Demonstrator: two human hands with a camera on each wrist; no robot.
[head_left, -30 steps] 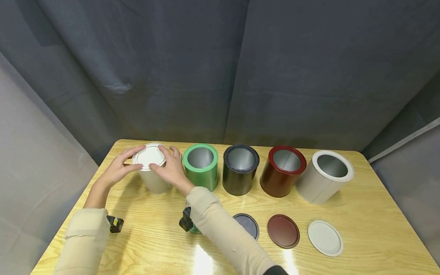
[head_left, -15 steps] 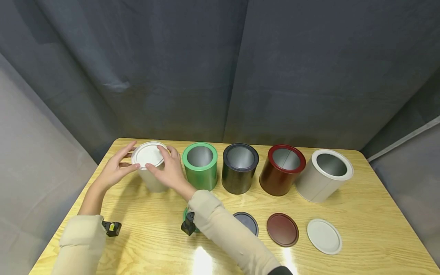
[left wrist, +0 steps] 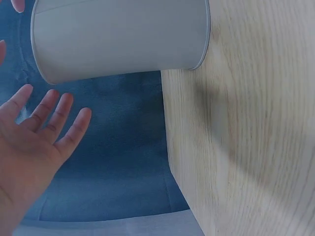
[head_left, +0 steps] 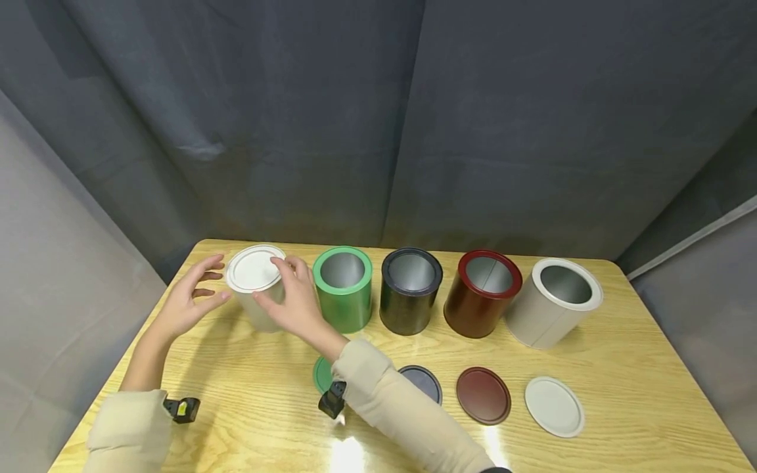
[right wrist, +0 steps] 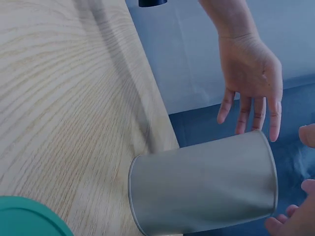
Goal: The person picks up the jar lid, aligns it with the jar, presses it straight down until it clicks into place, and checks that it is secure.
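Note:
At the left end of the row stands a white can [head_left: 257, 307] with a white lid [head_left: 254, 268] on its top. My left hand [head_left: 184, 303] is just left of this can, fingers spread and apart from it; the left wrist view shows a gap between fingers and can wall. On the right side, my right hand [head_left: 296, 299] hovers around the lid's edge, index finger and thumb parted. Whether its fingertips still touch the lid or rim I cannot tell. In the right wrist view the white can [right wrist: 202, 184] appears with both hands near its top.
Right of it are open cans: green [head_left: 345, 309], black [head_left: 408, 309], dark red [head_left: 478, 309] and white [head_left: 541, 322]. In front lie a green lid [head_left: 322, 376], a dark blue lid [head_left: 421, 381], a dark red lid [head_left: 483, 395] and a white lid [head_left: 554, 406].
My left hand has come off the can's lid and moved left and down. The right fingers have loosened and drawn slightly rightward. The lid stays on the can.

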